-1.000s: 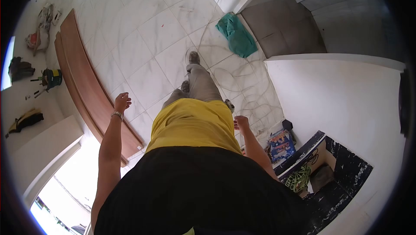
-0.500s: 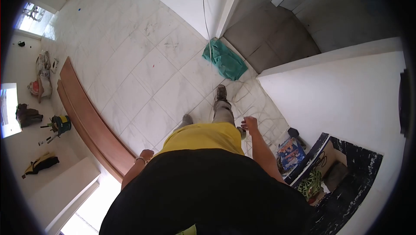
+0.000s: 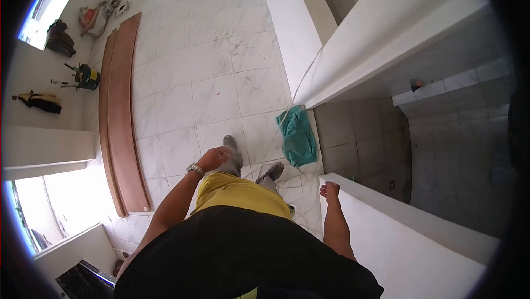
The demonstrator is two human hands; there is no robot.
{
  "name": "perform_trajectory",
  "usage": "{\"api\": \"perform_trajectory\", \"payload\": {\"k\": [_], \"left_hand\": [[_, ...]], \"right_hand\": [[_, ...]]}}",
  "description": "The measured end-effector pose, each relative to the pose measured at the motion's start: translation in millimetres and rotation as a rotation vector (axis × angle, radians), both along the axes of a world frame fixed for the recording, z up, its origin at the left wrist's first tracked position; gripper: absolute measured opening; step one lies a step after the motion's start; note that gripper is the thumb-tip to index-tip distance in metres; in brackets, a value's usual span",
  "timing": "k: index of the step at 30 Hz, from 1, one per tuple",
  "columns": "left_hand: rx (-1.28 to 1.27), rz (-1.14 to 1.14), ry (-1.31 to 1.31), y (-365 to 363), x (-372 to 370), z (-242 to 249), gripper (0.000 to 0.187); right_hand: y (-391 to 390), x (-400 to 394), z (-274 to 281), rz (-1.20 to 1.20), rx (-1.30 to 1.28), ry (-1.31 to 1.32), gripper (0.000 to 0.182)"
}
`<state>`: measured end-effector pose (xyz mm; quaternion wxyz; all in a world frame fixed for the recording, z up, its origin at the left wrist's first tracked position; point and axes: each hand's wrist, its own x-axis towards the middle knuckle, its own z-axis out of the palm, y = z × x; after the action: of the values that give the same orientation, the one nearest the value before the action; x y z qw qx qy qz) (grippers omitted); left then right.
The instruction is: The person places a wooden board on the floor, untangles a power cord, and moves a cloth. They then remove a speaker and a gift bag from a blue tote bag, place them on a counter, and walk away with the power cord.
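Observation:
My left hand [image 3: 214,159], with a metal-banded watch [image 3: 195,169] on the wrist, hangs in the air in front of my yellow shirt [image 3: 238,191]. Its fingers are loosely bent and nothing shows in them. On the other side, my right hand [image 3: 329,190] is held out with fingers apart, overlapping the end of the low white wall [image 3: 375,202] in this view. It is empty too. A crumpled green cloth [image 3: 298,136] lies on the floor ahead of my shoes, at the doorway's edge.
Long brown boards [image 3: 121,117] lie along the left side of the tiled floor [image 3: 215,100]. Behind them stand a dark green bucket [image 3: 87,77] with tools and several bags [image 3: 98,22]. A pale cord [image 3: 305,75] runs down the wall corner. A grey-tiled room [image 3: 361,144] opens at right.
My view has turned and moved forward, bringing the doorway and green cloth nearer. My left hand has swung forward and up. The black box with items at right has left view.

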<state>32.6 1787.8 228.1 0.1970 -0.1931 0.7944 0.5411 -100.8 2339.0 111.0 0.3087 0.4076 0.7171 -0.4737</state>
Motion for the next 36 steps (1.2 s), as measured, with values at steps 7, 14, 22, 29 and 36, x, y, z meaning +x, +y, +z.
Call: {"api": "perform_trajectory", "payload": {"k": [7,14,22,29,36], "left_hand": [[0.207,0.717,-0.362,-113,87,-143,0.029],[0.086,0.716,-0.642,-229,126,-155,0.024],[0.294,1.076,-0.593,-216,117,-124,0.023],[0.229,0.938,-0.274,-198,78,-101,0.035],[0.072,0.858,-0.537,-275,-57,-113,0.033]], "right_hand": [[-169,-153,48,0.276,-0.078,0.221,0.024],[-335,-175,49,0.735,-0.088,0.149,0.024],[-457,-217,18,1.108,-0.131,0.029,0.021],[-539,-311,-4,0.894,-0.108,0.086,0.020],[-582,-424,53,1.083,-0.063,0.417,0.018]]}}
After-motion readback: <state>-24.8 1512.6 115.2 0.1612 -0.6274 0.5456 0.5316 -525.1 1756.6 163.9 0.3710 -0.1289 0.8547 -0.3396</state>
